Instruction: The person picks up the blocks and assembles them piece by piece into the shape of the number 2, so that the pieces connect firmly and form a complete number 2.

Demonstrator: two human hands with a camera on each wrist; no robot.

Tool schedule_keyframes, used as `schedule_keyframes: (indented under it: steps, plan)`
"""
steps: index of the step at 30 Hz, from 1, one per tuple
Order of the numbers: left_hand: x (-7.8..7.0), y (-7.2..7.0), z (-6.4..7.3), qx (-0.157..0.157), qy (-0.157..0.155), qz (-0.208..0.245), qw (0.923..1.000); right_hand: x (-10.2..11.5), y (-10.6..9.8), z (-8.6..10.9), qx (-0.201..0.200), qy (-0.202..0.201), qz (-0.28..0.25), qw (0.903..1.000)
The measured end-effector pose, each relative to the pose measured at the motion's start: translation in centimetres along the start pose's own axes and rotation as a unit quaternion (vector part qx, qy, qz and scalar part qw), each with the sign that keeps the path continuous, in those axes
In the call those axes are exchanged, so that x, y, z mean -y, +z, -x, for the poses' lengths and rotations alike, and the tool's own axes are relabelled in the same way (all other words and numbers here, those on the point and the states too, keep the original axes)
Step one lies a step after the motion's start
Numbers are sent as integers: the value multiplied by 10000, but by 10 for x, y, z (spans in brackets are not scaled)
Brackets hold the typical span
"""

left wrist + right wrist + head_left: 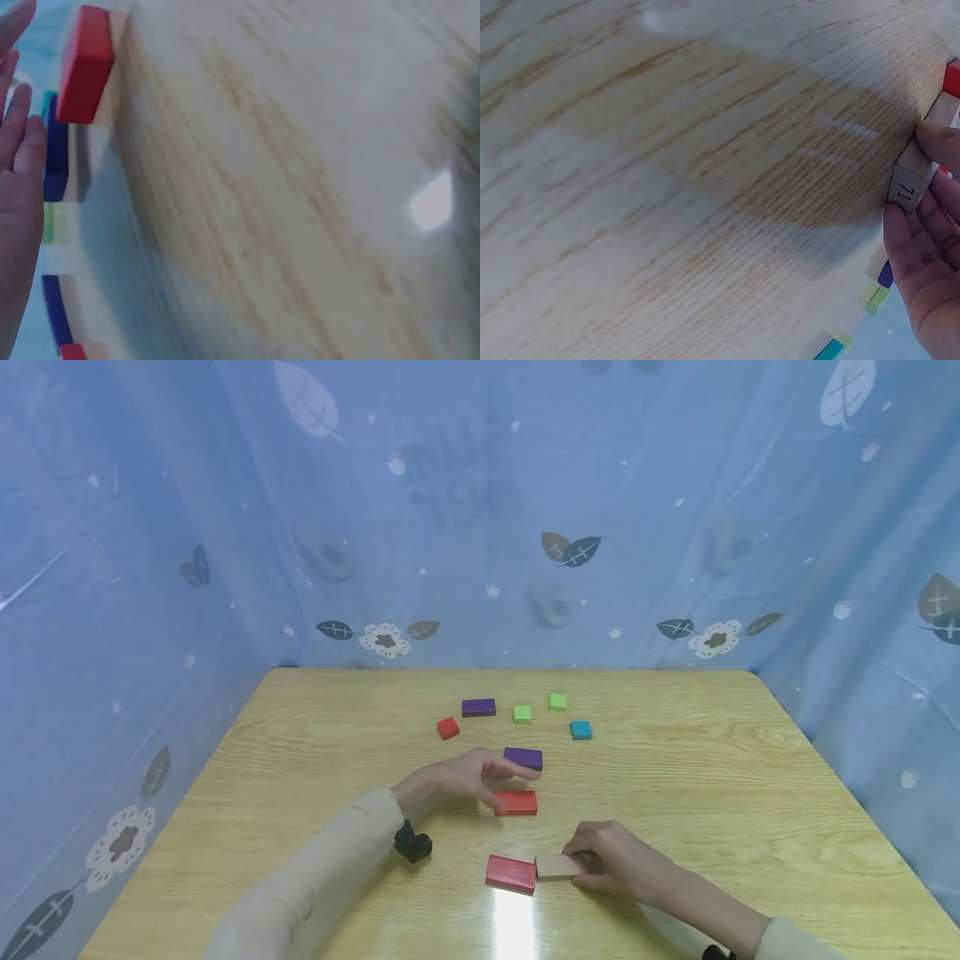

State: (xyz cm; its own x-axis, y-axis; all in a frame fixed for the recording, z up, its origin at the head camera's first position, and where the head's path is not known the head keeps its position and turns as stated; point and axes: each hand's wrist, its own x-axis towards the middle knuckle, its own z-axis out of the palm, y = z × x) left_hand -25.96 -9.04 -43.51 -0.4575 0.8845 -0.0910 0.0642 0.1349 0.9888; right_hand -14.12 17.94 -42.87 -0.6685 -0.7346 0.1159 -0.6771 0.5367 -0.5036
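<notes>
My right hand [618, 864] pinches a plain wooden block [555, 867] lying on the table; in the right wrist view, the number 71 shows on the end of this block [906, 193], between thumb and fingers. At its left end lies a red block [512, 873], set slightly askew. Over another red block [519, 802] hovers my left hand [468, 774], thumb and fingers apart, the thumb overlapping that block's left end. From the left wrist, this hand [19, 202] has straight fingers and the red block [88, 71] stands beside them. Just beyond is a purple block [523, 757].
Farther back lie another purple block [478, 707], a small red block [447, 728], two small green blocks [522, 715] and a small blue block [581, 730]. A patterned blue curtain [487, 485] surrounds the wooden table [712, 777] at the back and sides.
</notes>
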Motion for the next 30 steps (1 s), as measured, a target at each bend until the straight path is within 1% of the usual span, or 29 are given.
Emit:
schedule_keyframes:
  steps: [2, 7, 10, 13, 16, 18, 20, 24, 26, 30]
  plan:
    - [2, 1, -1, 118, 18, -40, 9999, 0, 0, 0, -20, -22, -4, 10000]
    - [7, 3, -2, 354, 57, -644, 9973, 0, 0, 0, -85, -141, 38, 9999]
    - [8, 2, -2, 416, -57, -742, 9964, 0, 0, -1, -71, -169, 56, 9998]
    - [6, 1, -3, 468, -201, -806, 9954, 0, 0, -1, -35, -112, 85, 9999]
    - [2, 1, -4, 489, -390, -1065, 9923, 1, 0, 0, -1, -65, 116, 9999]
    - [-1, 1, -6, 497, -549, -1325, 9884, 1, 0, 0, 25, -30, 106, 9999]
    - [-5, 1, -8, 545, -664, -1701, 9817, 1, 0, 0, 63, 15, 68, 10000]
    - [-10, -2, -13, 681, -604, -2512, 9637, 1, 0, 0, 102, 118, 10, 9999]
    - [-10, -3, -15, 678, -514, -2904, 9531, 1, 0, 0, 106, 136, -1, 9999]
    - [-11, -4, -16, 571, -469, -3410, 9371, 0, 0, 0, 141, 194, -31, 9997]
